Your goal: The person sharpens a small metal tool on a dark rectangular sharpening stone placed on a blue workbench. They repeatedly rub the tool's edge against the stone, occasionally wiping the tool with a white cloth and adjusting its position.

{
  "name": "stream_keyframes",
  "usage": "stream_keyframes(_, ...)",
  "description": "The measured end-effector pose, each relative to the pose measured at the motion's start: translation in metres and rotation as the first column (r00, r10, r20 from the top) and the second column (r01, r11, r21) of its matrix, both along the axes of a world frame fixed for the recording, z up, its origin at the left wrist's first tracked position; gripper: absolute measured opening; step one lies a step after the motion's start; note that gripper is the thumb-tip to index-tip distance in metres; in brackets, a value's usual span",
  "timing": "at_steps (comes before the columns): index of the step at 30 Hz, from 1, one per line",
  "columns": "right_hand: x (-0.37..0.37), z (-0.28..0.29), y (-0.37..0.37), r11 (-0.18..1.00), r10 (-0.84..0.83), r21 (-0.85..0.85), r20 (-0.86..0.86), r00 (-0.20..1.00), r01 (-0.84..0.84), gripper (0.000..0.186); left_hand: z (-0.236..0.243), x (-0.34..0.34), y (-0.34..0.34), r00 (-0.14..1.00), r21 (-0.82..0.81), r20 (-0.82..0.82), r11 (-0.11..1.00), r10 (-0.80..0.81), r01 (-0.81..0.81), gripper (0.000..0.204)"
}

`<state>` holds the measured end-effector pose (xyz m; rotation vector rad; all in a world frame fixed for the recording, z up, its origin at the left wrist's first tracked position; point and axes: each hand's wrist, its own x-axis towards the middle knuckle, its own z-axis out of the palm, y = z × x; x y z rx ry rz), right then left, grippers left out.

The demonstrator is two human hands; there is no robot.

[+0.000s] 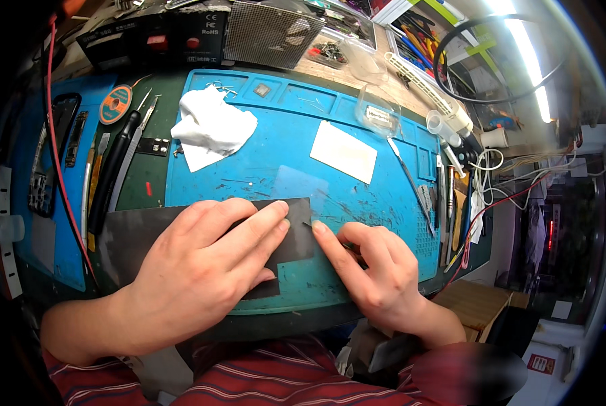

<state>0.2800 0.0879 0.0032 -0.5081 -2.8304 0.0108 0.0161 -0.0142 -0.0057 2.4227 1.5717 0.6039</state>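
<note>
A dark grey, thin flat sheet [140, 233] lies on the blue work mat [262, 186], with a stepped notch at its lower right corner. My left hand [205, 264] rests flat on the sheet, fingers stretched toward its right edge. Just beyond that edge is my right hand [381, 267], its index finger extended and the other fingers curled in. A thin dark tip shows at the index fingertip, beside the sheet's edge; the rest of what the hand grips is hidden. Above the hands lie a crumpled white cloth [211, 128] and a cream rectangular card [343, 152].
To the left are a solder spool [115, 103], a black-handled tool [113, 169], tweezers and a phone frame [46, 162]. Tweezers [411, 179], slim tools and cables line the right side. A black box [157, 40] and a clear container [377, 111] stand at the back.
</note>
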Motion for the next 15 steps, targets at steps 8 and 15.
stream_keyframes(8, -0.0019, -0.0012, -0.0005, 1.000, 0.004, 0.021, 0.006, 1.000, -0.004, 0.057, 0.0001, -0.0014, -0.0003, 1.000, 0.003, 0.001, 1.000, 0.000, 0.000, 0.065)
stream_keyframes(15, -0.0004, -0.0006, -0.0006, 1.000, 0.002, 0.015, 0.010, 1.000, -0.003, 0.057, -0.0004, -0.0011, 0.0003, 1.000, 0.010, 0.006, 1.000, 0.000, 0.000, 0.065)
